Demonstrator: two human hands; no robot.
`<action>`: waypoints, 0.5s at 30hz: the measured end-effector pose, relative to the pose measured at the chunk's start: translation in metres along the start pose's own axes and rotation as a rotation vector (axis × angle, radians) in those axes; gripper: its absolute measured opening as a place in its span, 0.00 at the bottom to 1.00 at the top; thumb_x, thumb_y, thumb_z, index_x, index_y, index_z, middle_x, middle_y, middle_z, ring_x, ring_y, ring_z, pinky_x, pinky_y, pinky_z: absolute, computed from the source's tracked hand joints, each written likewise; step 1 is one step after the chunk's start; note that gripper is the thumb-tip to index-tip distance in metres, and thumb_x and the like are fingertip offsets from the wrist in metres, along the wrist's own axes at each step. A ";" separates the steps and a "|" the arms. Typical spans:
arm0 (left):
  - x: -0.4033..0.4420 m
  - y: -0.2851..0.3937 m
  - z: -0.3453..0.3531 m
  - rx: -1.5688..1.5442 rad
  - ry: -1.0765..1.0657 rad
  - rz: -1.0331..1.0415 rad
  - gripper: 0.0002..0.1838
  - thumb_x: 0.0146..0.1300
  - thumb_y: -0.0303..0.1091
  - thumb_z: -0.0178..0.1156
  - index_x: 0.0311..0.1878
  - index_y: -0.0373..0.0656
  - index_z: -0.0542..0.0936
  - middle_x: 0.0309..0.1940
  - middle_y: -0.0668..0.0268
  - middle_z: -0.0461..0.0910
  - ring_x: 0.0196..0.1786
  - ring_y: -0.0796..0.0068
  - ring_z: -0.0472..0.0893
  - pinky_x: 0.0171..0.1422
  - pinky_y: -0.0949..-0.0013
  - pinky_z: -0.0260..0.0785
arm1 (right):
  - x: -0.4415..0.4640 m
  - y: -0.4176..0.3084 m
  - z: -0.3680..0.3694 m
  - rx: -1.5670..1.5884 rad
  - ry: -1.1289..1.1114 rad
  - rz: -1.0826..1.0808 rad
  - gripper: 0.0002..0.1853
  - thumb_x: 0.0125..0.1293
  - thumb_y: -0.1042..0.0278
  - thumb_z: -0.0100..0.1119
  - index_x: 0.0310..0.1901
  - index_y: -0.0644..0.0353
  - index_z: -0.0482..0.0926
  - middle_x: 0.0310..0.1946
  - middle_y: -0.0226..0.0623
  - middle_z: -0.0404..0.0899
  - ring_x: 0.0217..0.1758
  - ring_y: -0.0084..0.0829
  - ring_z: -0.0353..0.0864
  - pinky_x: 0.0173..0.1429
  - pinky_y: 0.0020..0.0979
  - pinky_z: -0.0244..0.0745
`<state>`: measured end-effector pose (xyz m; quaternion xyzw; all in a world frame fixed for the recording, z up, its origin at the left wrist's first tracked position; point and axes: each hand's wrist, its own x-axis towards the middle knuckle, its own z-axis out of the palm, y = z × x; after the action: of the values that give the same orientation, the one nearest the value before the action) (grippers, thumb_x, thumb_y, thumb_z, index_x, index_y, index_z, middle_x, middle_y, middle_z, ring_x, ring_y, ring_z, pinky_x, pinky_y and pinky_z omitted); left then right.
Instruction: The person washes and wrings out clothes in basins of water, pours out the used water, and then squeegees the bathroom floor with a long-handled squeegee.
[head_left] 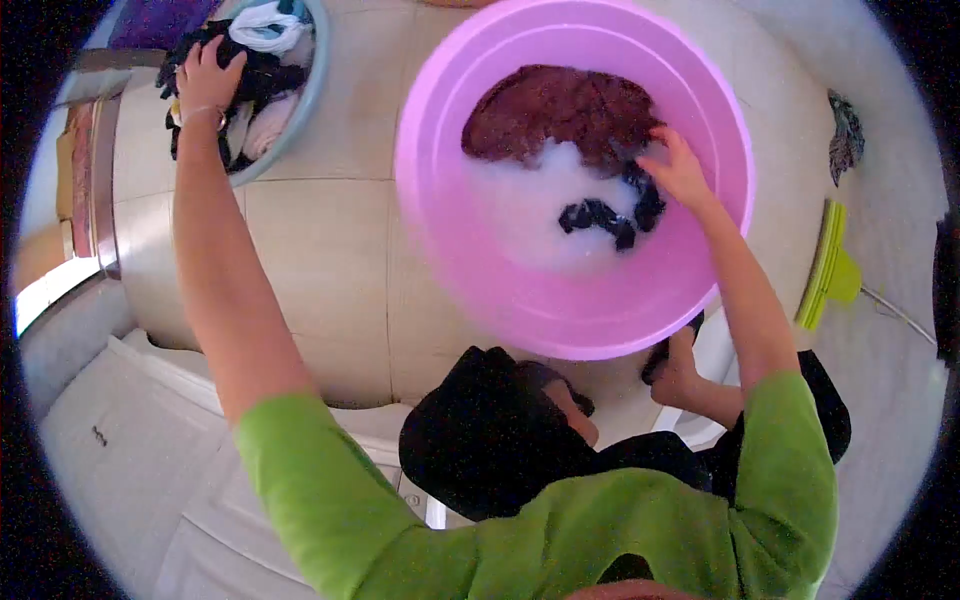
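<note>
My left hand [210, 78] rests with spread fingers on the dark clothes [262, 76] heaped in a blue-grey basin [318, 75] at the upper left. A white cloth [268, 28] and a pale pink cloth [270, 125] lie in the same heap. Over the right side of a large pink tub [540, 315] is my right hand [680, 172], its thumb and fingers apart. Its fingertips are at the edge of a soaked brown cloth [565, 110]; whether they touch it I cannot tell. Black cloth [600, 218] lies partly sunk in cloudy, whitish water [530, 205].
The tub stands on a tiled floor [320, 240] before my feet. At the right are a yellow-green floor squeegee or broom head [830, 270] with a thin handle and a dark patterned cloth [845, 135]. A white panelled surface [240, 510] is at the lower left.
</note>
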<state>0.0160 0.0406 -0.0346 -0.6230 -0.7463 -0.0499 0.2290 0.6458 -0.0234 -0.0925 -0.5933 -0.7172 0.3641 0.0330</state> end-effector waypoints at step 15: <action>-0.053 0.149 -0.133 -0.937 0.188 -0.216 0.13 0.51 0.35 0.57 0.38 0.41 0.77 0.34 0.60 0.77 0.39 0.68 0.74 0.45 0.68 0.64 | -0.050 -0.043 0.083 -0.308 -0.025 0.228 0.34 0.38 0.58 0.64 0.49 0.59 0.62 0.46 0.46 0.65 0.50 0.46 0.65 0.49 0.43 0.65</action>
<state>0.2010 -0.0223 0.0308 -0.5709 -0.6800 -0.4598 -0.0162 0.5851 -0.1087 -0.1100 -0.6640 -0.6931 0.2589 -0.1086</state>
